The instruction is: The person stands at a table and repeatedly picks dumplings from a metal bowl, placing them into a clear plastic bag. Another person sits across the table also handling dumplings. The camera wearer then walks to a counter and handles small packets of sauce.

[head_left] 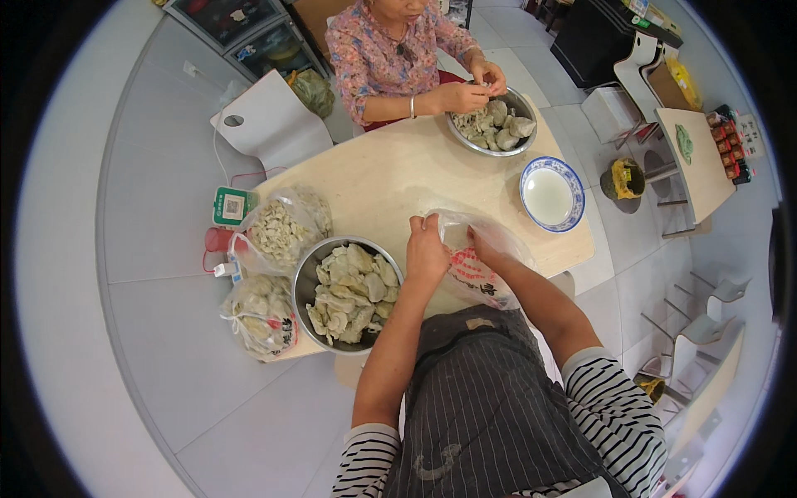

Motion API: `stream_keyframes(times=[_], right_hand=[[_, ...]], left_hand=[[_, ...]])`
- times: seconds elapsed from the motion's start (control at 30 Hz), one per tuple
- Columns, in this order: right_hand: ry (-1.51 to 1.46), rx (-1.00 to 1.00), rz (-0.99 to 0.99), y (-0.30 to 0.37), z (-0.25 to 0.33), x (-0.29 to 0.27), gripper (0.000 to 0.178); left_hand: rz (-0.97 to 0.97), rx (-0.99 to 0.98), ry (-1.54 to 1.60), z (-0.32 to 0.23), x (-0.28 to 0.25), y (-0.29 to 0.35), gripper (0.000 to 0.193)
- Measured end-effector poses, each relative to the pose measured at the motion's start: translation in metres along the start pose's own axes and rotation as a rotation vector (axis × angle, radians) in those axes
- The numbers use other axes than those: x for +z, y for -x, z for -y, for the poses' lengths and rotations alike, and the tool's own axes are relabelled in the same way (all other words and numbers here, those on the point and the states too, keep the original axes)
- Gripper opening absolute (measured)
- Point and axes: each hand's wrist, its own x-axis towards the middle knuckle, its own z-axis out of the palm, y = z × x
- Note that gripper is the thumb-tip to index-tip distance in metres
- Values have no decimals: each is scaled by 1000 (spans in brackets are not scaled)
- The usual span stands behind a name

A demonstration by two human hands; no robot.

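Note:
A clear plastic bag [473, 278] with red and dark print hangs over the near table edge, against my apron. My left hand [427, 247] is closed, pinching the bag's rim. My right hand [484, 246] is at the bag's mouth, fingers drawn together on the plastic and partly covered by it. Left of my left forearm stands a steel bowl [300, 292] heaped with pale greenish, flattish lumps of food [353, 290]. Beyond the bag to the right is a blue-and-white bowl [529, 207] with a whitish liquid [549, 196].
Across the table [374, 183] a person [386, 62] handles food over another steel bowl [531, 137]. Filled plastic bags [290, 228] [257, 319] line the left side, near a green code stand [234, 207]. A white chair [274, 124] stands far left; a bin [623, 178] is on the right.

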Motion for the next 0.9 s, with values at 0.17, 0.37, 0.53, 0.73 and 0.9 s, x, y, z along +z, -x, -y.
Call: stream_keyframes(times=[0.17,0.37,0.53,0.73,0.9], right_hand=[[-94,81,67,8,13,-17,22],[3,-23,7,5,4,-23,17],[-235,-38,-33,-19,-38,53,15],[-379,7,112,-15,-1,65,26],[-392,-38,61,-5,19,44,30]], left_hand=[[-29,26,15,6,3,1,57],[-23,3,37,9,0,0,54],[-15,10,58,0,1,-2,51],[-3,-22,34,8,-1,0,52],[-19,-16,53,11,-1,2,51]])
